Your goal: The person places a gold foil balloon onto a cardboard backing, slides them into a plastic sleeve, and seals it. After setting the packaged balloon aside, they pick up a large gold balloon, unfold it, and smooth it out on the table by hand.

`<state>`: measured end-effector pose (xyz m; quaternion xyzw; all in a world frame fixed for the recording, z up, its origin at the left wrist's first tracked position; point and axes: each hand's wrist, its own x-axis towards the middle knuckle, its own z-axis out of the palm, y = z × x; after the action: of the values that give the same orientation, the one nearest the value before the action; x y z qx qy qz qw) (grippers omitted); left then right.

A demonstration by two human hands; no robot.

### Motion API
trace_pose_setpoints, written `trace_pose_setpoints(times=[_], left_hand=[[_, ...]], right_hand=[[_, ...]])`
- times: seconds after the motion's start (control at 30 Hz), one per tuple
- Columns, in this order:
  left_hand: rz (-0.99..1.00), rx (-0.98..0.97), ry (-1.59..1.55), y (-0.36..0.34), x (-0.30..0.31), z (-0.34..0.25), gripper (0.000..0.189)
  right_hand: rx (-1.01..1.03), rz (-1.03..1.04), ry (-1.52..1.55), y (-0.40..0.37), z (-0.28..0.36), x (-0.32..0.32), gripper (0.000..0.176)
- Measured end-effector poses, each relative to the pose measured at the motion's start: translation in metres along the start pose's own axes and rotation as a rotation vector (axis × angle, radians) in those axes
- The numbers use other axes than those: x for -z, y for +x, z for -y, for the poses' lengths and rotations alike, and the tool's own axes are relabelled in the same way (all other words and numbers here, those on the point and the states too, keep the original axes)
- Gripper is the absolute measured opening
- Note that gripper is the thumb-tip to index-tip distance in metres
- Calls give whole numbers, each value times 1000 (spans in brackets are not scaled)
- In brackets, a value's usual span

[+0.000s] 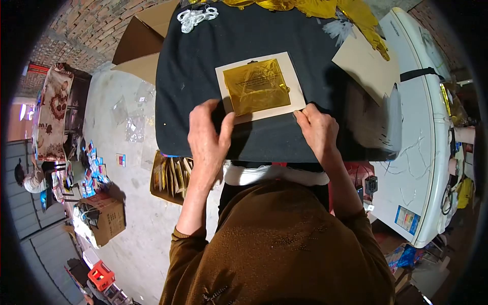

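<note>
A beige card (296,96) lies slightly tilted on the black cloth in front of me. On it rests a shiny gold film packet (256,86), with faint print showing through and a small dark slot in the card above. My right hand (319,129) pinches the card's lower right corner between thumb and bent fingers. At the lower left corner is my left hand (207,134), thumb stretched apart from the fingers, its tip overlapping the card's edge. The fingers of that hand bend down beside the card's left side.
White cord (195,19) and gold film (284,5) lie at the far edge of the black-covered table (188,112). Larger beige sheets (368,63) and clear plastic strips (338,29) are at right. A box of packets (170,178) stands on the floor, left; a white freezer (412,152) is at right.
</note>
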<state>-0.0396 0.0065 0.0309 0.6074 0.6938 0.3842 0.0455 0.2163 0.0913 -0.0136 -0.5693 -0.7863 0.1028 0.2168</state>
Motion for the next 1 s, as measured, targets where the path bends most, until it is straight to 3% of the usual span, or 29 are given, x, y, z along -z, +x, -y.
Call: trace_pose_setpoints(times=[0.13,0.23,0.37,0.93,1.0], left_hand=[[86,-319,86,34,-34,5,62],[149,-431,213,53,-70,13,69],[207,-443,407,56,-103,27,77],[236,-335,436,53,-112,18,78],[230,-339,418,52,-113,19,78]], right_hand=[[-33,3,-1,-1,4,0,30],[-66,15,15,-1,6,3,30],[-88,33,-15,0,3,0,33],[-68,67,-25,4,3,4,31],[-180,127,40,5,10,18,27]])
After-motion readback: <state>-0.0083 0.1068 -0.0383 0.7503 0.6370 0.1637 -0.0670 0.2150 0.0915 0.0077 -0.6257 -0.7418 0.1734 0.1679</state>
